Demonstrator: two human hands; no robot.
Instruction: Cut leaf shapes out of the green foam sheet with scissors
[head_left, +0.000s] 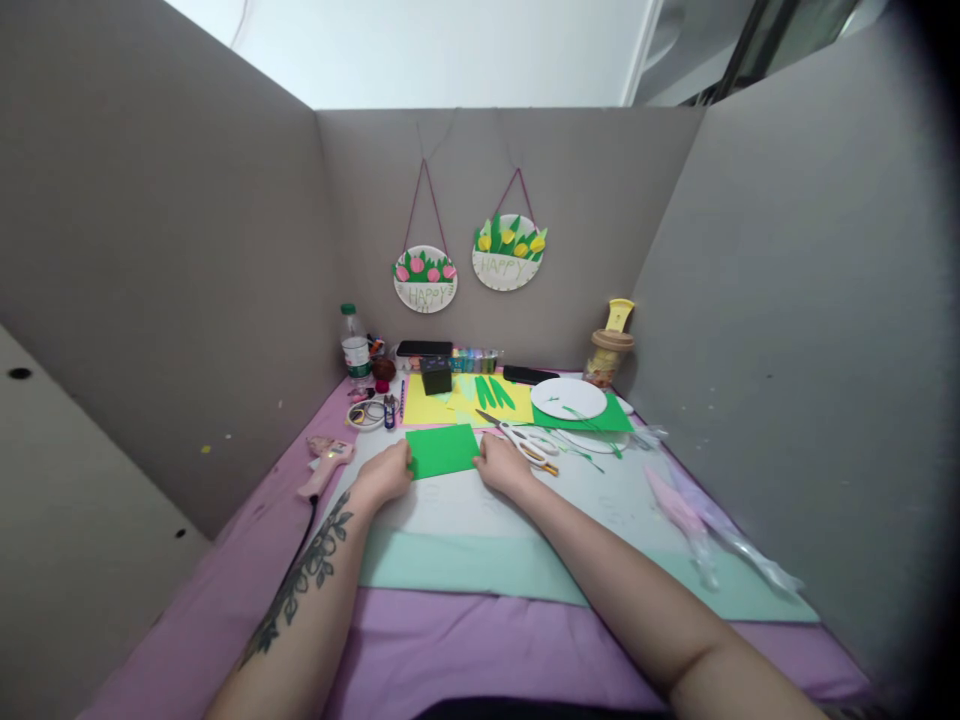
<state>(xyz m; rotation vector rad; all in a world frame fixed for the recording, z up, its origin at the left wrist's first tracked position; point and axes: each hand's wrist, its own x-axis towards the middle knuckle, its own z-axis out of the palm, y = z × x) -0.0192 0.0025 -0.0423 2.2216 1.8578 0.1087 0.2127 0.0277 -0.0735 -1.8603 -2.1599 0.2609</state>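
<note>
A rectangle of green paper (442, 452) is held by its two side edges over the white sheet on the table. My left hand (387, 473) grips the left edge, fingers closed on it. On the opposite edge, my right hand (501, 464) pinches the paper the same way. White-handled scissors (517, 435) lie just beyond my right hand, blades pointing away to the left. Behind the paper, dark green cut leaf shapes (495, 392) rest on a yellow sheet (427, 408).
A white paper plate (568, 398) lies on green paper at the right. A pink glue gun (328, 468) with its cord is at the left. A water bottle (355, 345) and a lidded jar (609, 357) stand at the back. Plastic wrappers (686, 510) lie right.
</note>
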